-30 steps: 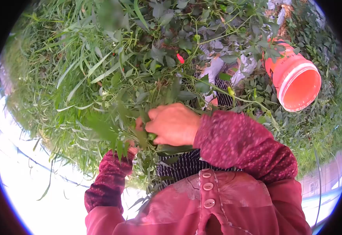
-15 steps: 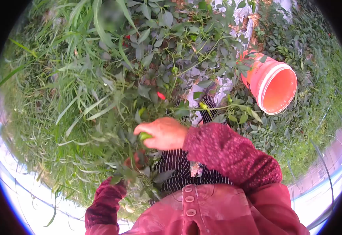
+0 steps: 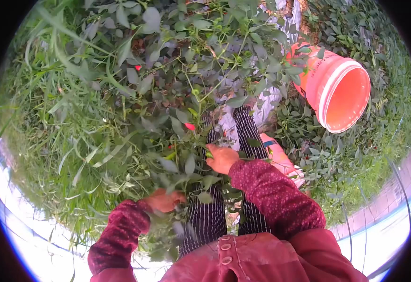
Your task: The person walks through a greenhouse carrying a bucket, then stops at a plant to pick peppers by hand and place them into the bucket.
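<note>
My right hand is closed in front of my striped trouser legs, and a bit of a green pepper shows at its fingertips. Lower and to the left, my left hand is among the leaves of a pepper plant. Its fingers are curled together, partly covered by foliage, and what they hold cannot be made out. Close above the hands, a red pepper hangs in the plant. A yellow-green pepper is half hidden by leaves between the two hands.
An orange-red bucket lies tipped among plants at the right, its mouth facing me. Tall grass fills the left side. Pale ground sheeting shows between the rows. Another red pepper is at the upper left. Thin wires run along the lower right.
My right hand has moved right and slightly up with the green pepper. My left hand has come out into clearer sight from behind leaves. The view has shifted, showing more of my legs.
</note>
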The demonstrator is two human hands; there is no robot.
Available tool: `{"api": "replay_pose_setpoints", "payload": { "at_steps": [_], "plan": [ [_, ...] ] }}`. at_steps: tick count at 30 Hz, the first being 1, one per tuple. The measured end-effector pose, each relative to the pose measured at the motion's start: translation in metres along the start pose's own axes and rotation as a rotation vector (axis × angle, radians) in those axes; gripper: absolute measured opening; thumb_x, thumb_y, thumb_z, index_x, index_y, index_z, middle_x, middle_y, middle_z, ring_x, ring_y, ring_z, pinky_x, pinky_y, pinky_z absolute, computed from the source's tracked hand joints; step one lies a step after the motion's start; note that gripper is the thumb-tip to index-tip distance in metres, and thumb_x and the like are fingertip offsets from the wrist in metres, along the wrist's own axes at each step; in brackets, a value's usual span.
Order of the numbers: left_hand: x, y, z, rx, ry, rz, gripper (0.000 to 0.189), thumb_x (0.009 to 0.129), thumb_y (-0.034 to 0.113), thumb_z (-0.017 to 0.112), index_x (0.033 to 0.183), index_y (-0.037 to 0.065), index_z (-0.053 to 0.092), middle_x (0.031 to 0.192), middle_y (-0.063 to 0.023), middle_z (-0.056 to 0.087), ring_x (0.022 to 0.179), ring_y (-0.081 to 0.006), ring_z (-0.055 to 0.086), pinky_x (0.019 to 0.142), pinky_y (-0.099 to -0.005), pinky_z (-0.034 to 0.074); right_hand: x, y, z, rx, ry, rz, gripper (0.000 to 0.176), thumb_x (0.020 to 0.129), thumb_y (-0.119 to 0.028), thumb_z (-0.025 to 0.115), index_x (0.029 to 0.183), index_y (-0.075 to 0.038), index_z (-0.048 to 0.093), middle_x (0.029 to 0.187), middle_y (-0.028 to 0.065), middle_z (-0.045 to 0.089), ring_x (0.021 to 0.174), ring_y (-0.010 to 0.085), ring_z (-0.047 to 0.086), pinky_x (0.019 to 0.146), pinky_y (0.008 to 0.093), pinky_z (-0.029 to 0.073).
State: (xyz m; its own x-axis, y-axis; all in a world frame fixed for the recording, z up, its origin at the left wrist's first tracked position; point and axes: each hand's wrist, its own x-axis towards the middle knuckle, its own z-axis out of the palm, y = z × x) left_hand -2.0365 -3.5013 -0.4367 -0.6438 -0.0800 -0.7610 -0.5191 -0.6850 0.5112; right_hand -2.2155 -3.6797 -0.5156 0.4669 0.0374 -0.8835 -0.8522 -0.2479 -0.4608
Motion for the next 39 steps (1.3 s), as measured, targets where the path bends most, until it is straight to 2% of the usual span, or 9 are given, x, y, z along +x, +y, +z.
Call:
{"api": "replay_pose_setpoints", "payload": {
  "at_steps": [2,4,11,14,21,25,31,35,39],
  "plan": [
    [-0.017,0.078,-0.075,0.499,-0.040,-0.001,0.026,0.085,0.017,0.048,0.108,0.009,0.057,0.090,-0.0121,0.062,0.076,-0.0257,0.061,0.068,-0.0345,0.049,0.002,0.001,-0.006,0.031,-0.015,0.018,0.051,0.079,-0.026,0.051,0.122,-0.001,0.042,0.096,0.0187,0.061,0.088,0.0320,0.059,0.077,0.0425,0.046],
    [0.006,0.081,-0.098,-0.061,0.687,0.447,0.023,0.083,0.016,0.055,0.104,0.006,0.057,0.078,-0.0095,0.061,0.060,-0.0207,0.060,0.055,-0.0319,0.049,-0.001,-0.004,-0.020,0.054,-0.066,0.052,0.047,0.079,-0.026,0.052,0.118,-0.001,0.045,0.095,0.0188,0.062,0.089,0.0323,0.059,0.076,0.0429,0.046],
    [0.146,0.036,-0.191,-0.593,1.282,-0.263,0.034,0.080,0.021,0.061,0.104,-0.002,0.056,0.085,-0.0112,0.064,0.082,-0.0240,0.059,0.074,-0.0331,0.045,-0.001,0.002,-0.017,0.127,-0.046,0.035,0.045,0.079,-0.026,0.051,0.117,-0.001,0.046,0.094,0.0185,0.062,0.089,0.0326,0.059,0.076,0.0436,0.046],
    [0.141,0.056,-0.188,-0.938,0.834,0.103,0.031,0.083,0.016,0.057,0.108,-0.002,0.055,0.094,-0.0079,0.063,0.083,-0.0180,0.057,0.078,-0.0301,0.044,0.001,0.012,-0.019,0.209,-0.008,0.009,0.040,0.078,-0.025,0.054,0.111,-0.003,0.051,0.094,0.0187,0.062,0.089,0.0326,0.059,0.076,0.0430,0.046],
    [0.093,0.046,-0.125,-0.761,0.830,0.231,0.024,0.085,0.004,0.050,0.108,0.001,0.057,0.098,-0.0020,0.062,0.084,-0.0088,0.055,0.080,-0.0238,0.043,0.016,0.052,-0.037,1.033,0.227,-0.022,0.017,0.076,-0.007,0.060,0.093,-0.011,0.060,0.077,0.0027,0.058,0.069,0.0115,0.051,0.068,0.0272,0.044],
    [0.083,0.034,-0.091,-0.847,0.763,0.318,0.022,0.088,0.004,0.048,0.108,0.003,0.057,0.100,-0.0026,0.063,0.092,-0.0085,0.055,0.082,-0.0234,0.041,0.029,0.045,-0.060,0.991,0.460,-0.161,0.015,0.076,-0.011,0.061,0.090,-0.007,0.059,0.073,0.0062,0.058,0.068,0.0163,0.053,0.064,0.0308,0.044],
    [0.070,0.060,-0.088,-0.172,0.832,0.083,0.023,0.083,0.014,0.057,0.099,-0.002,0.053,0.085,-0.0190,0.058,0.077,-0.0347,0.056,0.072,-0.0343,0.047,-0.022,0.026,-0.096,0.250,-0.301,-0.109,0.030,0.075,-0.035,0.060,0.090,-0.009,0.061,0.075,0.0147,0.060,0.074,0.0286,0.060,0.069,0.0390,0.046],
    [0.077,0.066,-0.074,-0.007,0.890,0.101,0.031,0.081,0.013,0.056,0.108,-0.001,0.050,0.087,-0.0210,0.058,0.086,-0.0362,0.055,0.078,-0.0427,0.044,-0.047,0.013,-0.094,0.594,-0.013,-0.283,0.021,0.078,-0.025,0.061,0.090,-0.007,0.061,0.079,0.0111,0.061,0.075,0.0214,0.060,0.069,0.0336,0.047],
    [0.079,0.067,-0.073,0.134,0.899,0.217,0.032,0.078,0.011,0.056,0.107,0.002,0.051,0.093,-0.0196,0.057,0.090,-0.0352,0.054,0.082,-0.0414,0.043,-0.019,0.007,-0.090,-0.013,0.309,-0.341,0.027,0.072,-0.019,0.062,0.097,-0.009,0.059,0.094,0.0094,0.060,0.084,0.0299,0.058,0.071,0.0388,0.047]
  ]
}}
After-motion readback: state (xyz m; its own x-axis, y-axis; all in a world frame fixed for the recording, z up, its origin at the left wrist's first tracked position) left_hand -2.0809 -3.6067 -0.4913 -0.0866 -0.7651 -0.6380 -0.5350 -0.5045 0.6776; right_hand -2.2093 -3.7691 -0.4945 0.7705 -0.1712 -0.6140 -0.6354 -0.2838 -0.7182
